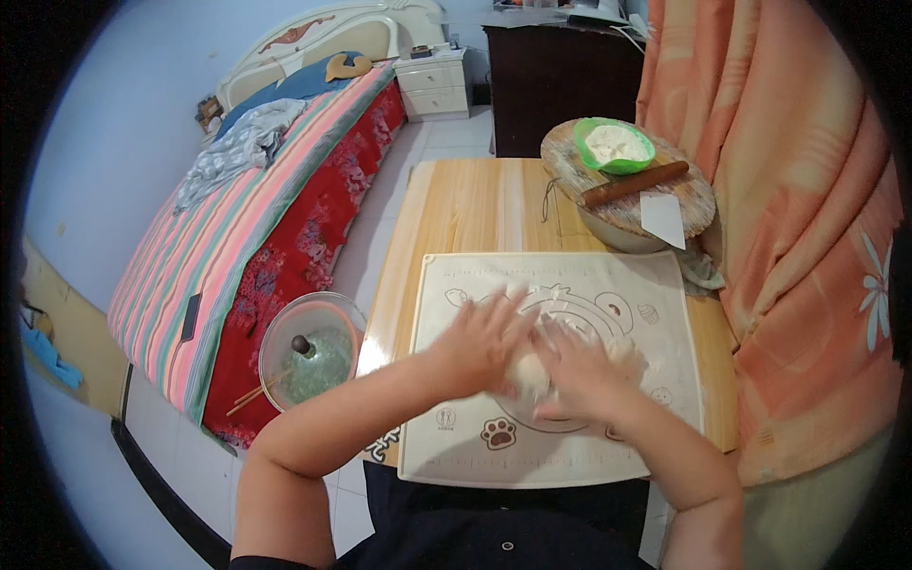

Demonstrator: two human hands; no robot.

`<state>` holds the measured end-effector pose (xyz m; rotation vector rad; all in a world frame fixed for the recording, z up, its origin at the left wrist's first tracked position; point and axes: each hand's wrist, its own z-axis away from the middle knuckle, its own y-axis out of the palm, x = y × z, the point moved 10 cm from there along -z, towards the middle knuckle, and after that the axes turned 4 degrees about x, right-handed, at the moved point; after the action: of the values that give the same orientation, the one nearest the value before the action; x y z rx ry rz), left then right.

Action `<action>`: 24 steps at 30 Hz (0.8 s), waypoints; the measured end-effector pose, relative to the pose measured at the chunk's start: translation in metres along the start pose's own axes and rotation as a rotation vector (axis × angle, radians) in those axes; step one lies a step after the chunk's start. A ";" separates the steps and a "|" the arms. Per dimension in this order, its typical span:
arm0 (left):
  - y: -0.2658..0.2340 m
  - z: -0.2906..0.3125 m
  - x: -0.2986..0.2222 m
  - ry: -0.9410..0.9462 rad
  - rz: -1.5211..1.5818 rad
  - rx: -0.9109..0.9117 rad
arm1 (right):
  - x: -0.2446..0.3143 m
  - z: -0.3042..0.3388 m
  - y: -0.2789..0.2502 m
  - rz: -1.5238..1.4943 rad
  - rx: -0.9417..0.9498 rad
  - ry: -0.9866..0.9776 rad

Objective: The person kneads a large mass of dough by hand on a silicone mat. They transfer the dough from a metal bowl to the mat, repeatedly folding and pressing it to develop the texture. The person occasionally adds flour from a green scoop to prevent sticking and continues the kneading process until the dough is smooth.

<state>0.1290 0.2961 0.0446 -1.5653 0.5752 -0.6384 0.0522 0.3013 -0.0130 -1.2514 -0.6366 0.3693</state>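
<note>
Soft light — left hand and right hand blurred, table glaring at left, rim blackened.

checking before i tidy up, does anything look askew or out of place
The white scraper looks askew: it sits slanted, and its near end seems to jut past the edge of the round board, so it looks precarious.

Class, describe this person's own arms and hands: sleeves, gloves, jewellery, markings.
The left forearm and right forearm are bare, with no watch, bracelet or clear marking visible. A short black fabric sleeve edges the left upper arm; no right sleeve shows. The left hand and right hand appear gloveless; motion blur leaves rings uncertain.
</note>
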 end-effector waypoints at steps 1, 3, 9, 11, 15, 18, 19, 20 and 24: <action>0.022 0.006 -0.004 0.020 0.019 0.088 | 0.008 0.004 0.006 0.039 -0.041 -0.020; 0.043 0.006 -0.016 0.083 0.010 0.154 | 0.013 0.013 0.013 0.119 -0.127 -0.023; 0.058 -0.032 0.028 -0.108 0.228 -0.025 | -0.048 -0.036 0.009 -0.294 -0.060 0.131; 0.073 -0.048 0.051 -0.206 0.241 -0.032 | -0.064 -0.055 -0.013 -0.411 -0.184 0.077; 0.086 -0.096 0.084 -0.405 0.328 0.052 | -0.120 -0.084 -0.013 -0.489 -0.101 0.335; 0.090 -0.102 0.101 -0.521 0.322 0.081 | -0.137 -0.096 -0.014 -0.444 -0.171 0.445; 0.085 -0.097 0.100 -0.544 0.321 0.061 | -0.131 -0.091 -0.019 -0.422 -0.180 0.442; 0.082 -0.093 0.097 -0.567 0.324 0.045 | -0.125 -0.084 -0.022 -0.387 -0.257 0.410; 0.047 -0.034 0.041 -0.261 0.346 -0.261 | -0.069 -0.031 -0.019 -0.181 -0.508 0.153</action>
<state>0.1353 0.2396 0.0025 -1.7050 0.7300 -0.0966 0.0167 0.2317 -0.0176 -1.6702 -0.7308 -0.0482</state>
